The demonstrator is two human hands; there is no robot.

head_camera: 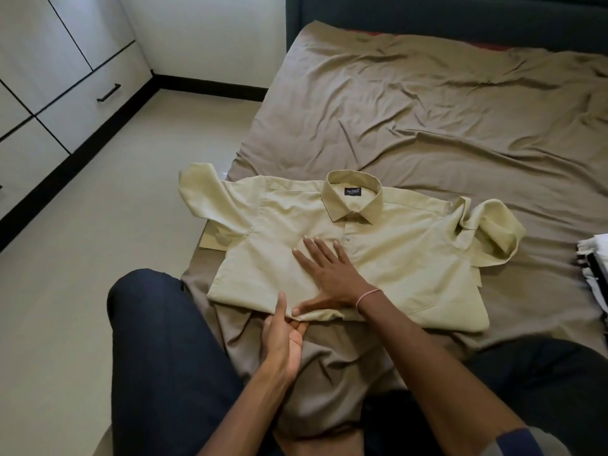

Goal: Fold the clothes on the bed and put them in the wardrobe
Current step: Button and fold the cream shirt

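Nearest, dark trousers (158,340) against the near corner of the bed (477,153). Just beyond, pinching the near hem of the shirt (411,258) with the left hand (283,340): thumb on top of the cloth, fingers curled beneath. Pressing down on the shirt front with the right hand (329,271), palm flat, fingers straight and spread wide, a thin pink bracelet (368,295) at the wrist.

Pale yellow-green, short-sleeved, buttoned, lying front up on the wrinkled brown sheet (378,93) at the bed's near-left corner. Hem toward the person, collar (353,199) toward the dark headboard (460,14), a dark label showing inside it. Collar-to-hem axis running near to far; sleeves thrown out to either side, so widest crosswise. Sleeve on the person's left reaching past the bed's edge over the floor (115,241); the other sleeve crumpled back on itself.

At the right edge of view, a heap of white and black cloth (594,268) on the sheet, apart from the shirt. Far left, a white wardrobe (49,60), doors and drawers closed, contents hidden, a black handle (108,92) on one drawer.
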